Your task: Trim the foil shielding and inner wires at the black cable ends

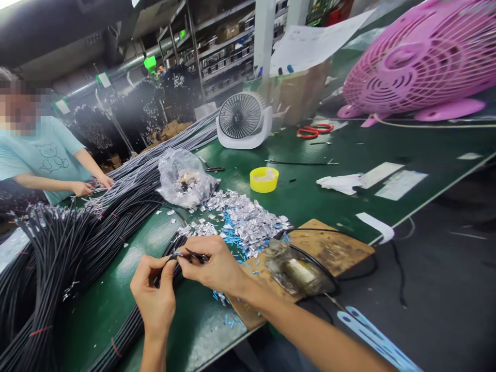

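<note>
My left hand (157,294) pinches the end of a black cable (169,259) between thumb and fingers. Thin coloured wires (177,253) stick out of that cable end, towards my right hand. My right hand (213,266) is closed around a dark, slim, pointed tool (197,255), its exact kind hidden by the fingers; the fingertips meet the coloured wires. Under both hands runs a bundle of black cables (123,336) tied with a red band. Just beyond lies a heap of silver foil scraps (248,219) mixed with short blue offcuts (231,233).
Large black cable bundles (50,263) cover the left side. A plastic bag (186,178), white fan (242,121), yellow tape ring (264,181), red-handled scissors (314,130) and pink fan (418,64) stand beyond. A wooden board (329,243) lies right. Another person (50,160) handles grey cables.
</note>
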`<state>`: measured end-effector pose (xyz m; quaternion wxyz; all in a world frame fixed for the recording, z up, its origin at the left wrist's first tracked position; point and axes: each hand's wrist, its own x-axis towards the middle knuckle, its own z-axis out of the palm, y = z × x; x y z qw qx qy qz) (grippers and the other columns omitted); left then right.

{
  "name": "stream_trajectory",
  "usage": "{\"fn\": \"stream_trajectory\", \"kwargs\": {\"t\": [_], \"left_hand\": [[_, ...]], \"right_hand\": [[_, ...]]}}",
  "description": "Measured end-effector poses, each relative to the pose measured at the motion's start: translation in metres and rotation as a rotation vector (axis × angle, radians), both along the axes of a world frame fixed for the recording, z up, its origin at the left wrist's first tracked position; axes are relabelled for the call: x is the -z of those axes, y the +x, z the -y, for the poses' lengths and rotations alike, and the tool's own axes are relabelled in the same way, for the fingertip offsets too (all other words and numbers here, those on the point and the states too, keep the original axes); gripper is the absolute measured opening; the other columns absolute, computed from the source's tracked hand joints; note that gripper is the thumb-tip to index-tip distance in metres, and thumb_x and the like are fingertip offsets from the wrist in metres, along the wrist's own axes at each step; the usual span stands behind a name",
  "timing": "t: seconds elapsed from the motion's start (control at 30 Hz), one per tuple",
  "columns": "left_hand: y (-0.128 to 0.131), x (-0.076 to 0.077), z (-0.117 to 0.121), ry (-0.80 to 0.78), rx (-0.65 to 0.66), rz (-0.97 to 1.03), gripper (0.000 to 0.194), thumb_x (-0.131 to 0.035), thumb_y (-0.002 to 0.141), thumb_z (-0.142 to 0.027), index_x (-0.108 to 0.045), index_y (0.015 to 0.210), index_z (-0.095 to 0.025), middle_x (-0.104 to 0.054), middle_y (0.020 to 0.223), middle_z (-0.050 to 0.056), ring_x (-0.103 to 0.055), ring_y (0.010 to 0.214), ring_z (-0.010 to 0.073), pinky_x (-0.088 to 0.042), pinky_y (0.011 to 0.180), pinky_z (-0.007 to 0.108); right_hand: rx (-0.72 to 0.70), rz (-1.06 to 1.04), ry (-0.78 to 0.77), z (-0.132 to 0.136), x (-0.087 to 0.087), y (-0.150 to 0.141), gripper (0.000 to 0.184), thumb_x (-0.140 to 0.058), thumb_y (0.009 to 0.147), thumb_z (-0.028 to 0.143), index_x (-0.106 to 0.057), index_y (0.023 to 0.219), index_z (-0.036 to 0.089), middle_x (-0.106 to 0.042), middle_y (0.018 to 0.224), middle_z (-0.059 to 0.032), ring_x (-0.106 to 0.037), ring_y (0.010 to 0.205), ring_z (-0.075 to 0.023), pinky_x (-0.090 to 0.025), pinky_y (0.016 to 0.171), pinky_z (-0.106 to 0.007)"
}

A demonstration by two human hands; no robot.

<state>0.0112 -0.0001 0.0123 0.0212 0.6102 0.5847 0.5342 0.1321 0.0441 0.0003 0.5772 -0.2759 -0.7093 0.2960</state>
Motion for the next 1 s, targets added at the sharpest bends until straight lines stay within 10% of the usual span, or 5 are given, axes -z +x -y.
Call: {"fn": "stream_trajectory", "kwargs": {"t": [0.17, 0.43, 0.63, 1.0], "left_hand": [[-0.006, 0.000, -0.004, -0.106, -0.090, -0.027, 0.021, -0.050, 0.078, -0.028, -0.052, 0.059, -0.017, -0.051, 0.052, -0.003, -0.050, 0.048, 0.0091, -0.035, 0.042, 0.017], [-0.007, 0.009, -0.017, -0.636, 0.122, -0.332, 0.019, -0.057, 0.077, -0.023, -0.067, 0.061, -0.019, -0.063, 0.057, -0.003, -0.056, 0.053, 0.0117, -0.040, 0.054, 0.021], [-0.005, 0.026, -0.025, -0.609, 0.028, -0.563, 0.023, -0.059, 0.076, -0.018, -0.066, 0.097, -0.024, -0.064, 0.094, 0.001, -0.060, 0.081, 0.0174, -0.041, 0.063, 0.026], [-0.013, 0.031, -0.023, -0.383, -0.123, -0.741, 0.017, -0.045, 0.087, -0.021, -0.060, 0.095, -0.018, -0.063, 0.096, 0.005, -0.056, 0.093, 0.0228, -0.042, 0.073, 0.032]], "right_hand": [[0.032, -0.021, -0.027, 0.000, -0.003, 0.002, 0.020, -0.050, 0.067, 0.011, -0.056, 0.049, 0.013, -0.042, 0.046, 0.0041, -0.035, 0.043, -0.0061, -0.026, 0.043, -0.019], [0.187, -0.667, -0.380, -0.014, -0.010, 0.016, 0.025, -0.042, 0.084, 0.038, -0.054, 0.080, 0.017, -0.051, 0.052, 0.0045, -0.032, 0.033, -0.0051, -0.024, 0.034, -0.019], [0.207, -0.254, -0.276, -0.026, -0.005, 0.034, 0.031, -0.038, 0.088, 0.038, -0.053, 0.071, 0.017, -0.052, 0.053, 0.0016, -0.043, 0.040, -0.0080, -0.033, 0.043, -0.021], [0.221, -0.015, -0.218, -0.006, 0.006, 0.035, 0.031, -0.039, 0.089, 0.029, -0.061, 0.071, 0.016, -0.059, 0.059, -0.0017, -0.054, 0.054, -0.0138, -0.040, 0.052, -0.022]]}}
